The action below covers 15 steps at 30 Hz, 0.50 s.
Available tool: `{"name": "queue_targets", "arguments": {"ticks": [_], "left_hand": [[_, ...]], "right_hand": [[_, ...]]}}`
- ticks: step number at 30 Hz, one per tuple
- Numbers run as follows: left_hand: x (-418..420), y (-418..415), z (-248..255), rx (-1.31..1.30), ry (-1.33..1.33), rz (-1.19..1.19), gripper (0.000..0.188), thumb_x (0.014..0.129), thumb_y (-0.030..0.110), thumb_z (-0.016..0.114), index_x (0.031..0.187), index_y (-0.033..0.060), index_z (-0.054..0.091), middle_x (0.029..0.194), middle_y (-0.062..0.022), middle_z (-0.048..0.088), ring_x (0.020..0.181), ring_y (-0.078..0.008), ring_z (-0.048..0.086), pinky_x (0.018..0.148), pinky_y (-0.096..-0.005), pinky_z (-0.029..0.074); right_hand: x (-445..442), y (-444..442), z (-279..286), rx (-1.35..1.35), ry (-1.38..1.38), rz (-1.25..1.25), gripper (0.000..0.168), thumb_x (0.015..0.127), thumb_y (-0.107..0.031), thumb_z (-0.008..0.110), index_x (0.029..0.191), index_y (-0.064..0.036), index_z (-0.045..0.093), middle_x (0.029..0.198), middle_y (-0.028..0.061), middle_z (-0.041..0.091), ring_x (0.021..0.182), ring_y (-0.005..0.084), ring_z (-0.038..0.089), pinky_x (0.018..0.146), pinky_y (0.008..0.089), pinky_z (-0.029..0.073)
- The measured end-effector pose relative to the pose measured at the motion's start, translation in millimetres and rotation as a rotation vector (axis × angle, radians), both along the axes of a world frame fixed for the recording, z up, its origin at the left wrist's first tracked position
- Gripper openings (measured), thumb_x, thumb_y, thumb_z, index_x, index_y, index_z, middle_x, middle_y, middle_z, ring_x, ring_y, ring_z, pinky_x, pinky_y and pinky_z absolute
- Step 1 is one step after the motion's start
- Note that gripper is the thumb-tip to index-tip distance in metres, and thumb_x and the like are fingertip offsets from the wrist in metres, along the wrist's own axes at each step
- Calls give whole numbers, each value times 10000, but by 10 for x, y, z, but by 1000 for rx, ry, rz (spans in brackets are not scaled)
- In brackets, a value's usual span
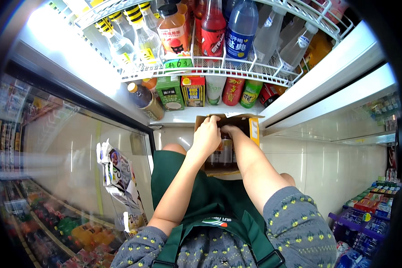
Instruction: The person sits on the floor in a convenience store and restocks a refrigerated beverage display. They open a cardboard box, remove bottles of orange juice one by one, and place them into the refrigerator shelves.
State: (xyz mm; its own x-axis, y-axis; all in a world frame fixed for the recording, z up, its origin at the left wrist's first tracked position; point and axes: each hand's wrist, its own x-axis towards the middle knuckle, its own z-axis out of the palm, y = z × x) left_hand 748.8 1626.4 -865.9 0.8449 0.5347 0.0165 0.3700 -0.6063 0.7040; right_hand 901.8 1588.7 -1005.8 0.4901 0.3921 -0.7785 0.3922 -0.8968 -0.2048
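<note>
An opened cardboard box (pixel 254 129) stands on the floor between my knees, against the cooler's lower ledge. Dark-capped bottles with pale labels (pixel 226 150) are upright inside it. My left hand (pixel 207 134) is bent over the box's far left edge and grips it there. Into the box reaches my right hand (pixel 230 130), above the bottles; its fingertips are hidden, so whether it holds a bottle does not show.
A white wire shelf (pixel 204 70) carries several drink bottles. Below it, cartons (pixel 193 91), cans (pixel 233 90) and a dark bottle (pixel 146 102) line the cooler's bottom. An open glass door (pixel 80 160) flanks me left. Purple crates (pixel 358 224) stand at right.
</note>
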Motion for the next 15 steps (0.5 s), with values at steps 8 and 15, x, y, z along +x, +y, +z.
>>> {"name": "queue_targets", "arguments": {"ticks": [8,15], "left_hand": [[-53,75,-119,-94,-116,-142,450,818,-17,565,1260,43,498,1093,-250,562,947,-373,601,840,-414,500],[-41,223,6,-248,-17,-245,452,850,29,567,1293,11,478,1182,-207,574,1053,-292,618,871,-360,512]], "right_hand": [[54,-85,-42,50,-9,-80,351,721,-208,697,986,18,650,1038,268,634,998,320,631,824,404,506],[-139,-282,137,291,-136,-50,380,714,-230,720,990,20,647,1040,272,631,1009,318,628,829,405,505]]}}
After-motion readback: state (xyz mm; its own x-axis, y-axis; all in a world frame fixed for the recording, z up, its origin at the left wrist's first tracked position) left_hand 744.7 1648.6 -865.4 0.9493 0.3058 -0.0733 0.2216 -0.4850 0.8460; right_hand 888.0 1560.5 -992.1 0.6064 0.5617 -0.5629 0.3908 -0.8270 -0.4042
